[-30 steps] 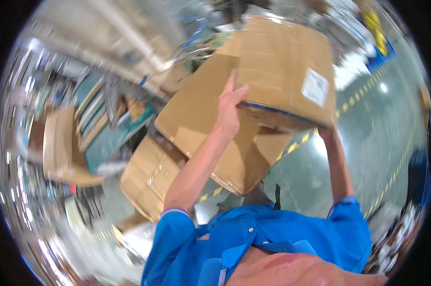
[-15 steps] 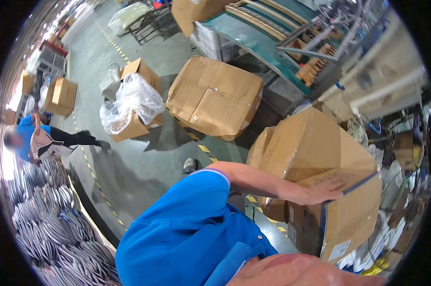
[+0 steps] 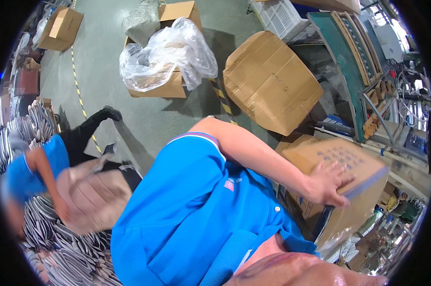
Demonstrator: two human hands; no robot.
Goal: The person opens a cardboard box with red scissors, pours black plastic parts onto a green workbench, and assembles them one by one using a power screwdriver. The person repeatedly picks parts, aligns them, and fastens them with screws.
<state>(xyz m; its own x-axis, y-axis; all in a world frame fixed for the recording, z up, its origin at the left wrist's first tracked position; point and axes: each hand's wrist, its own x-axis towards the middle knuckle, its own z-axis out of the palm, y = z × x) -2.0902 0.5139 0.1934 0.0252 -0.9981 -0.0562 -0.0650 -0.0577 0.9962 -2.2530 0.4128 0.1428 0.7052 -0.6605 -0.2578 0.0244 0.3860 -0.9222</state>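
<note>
My left hand (image 3: 327,183) lies on the edge of a brown cardboard box (image 3: 361,164) at the right. Its fingers are spread over the top panel, which bears rows of dark print, and the thumb rests near a dark blue strip along the edge. Clear tape shows on the box's side. My left arm reaches across from a blue sleeve. My right hand is not in view.
A closed carton (image 3: 272,83) stands ahead, beside an open carton (image 3: 156,90) draped with clear plastic (image 3: 177,55). At left, a person in blue (image 3: 58,157) bends over stacked grey pieces (image 3: 48,229), holding a blurred pinkish-tan piece (image 3: 94,195). A green-topped table (image 3: 342,71) stands far right.
The view has shifted, and the box under my left hand sits differently in it. My fingers are spread wider. The other person appears nearer and bent over the stacks.
</note>
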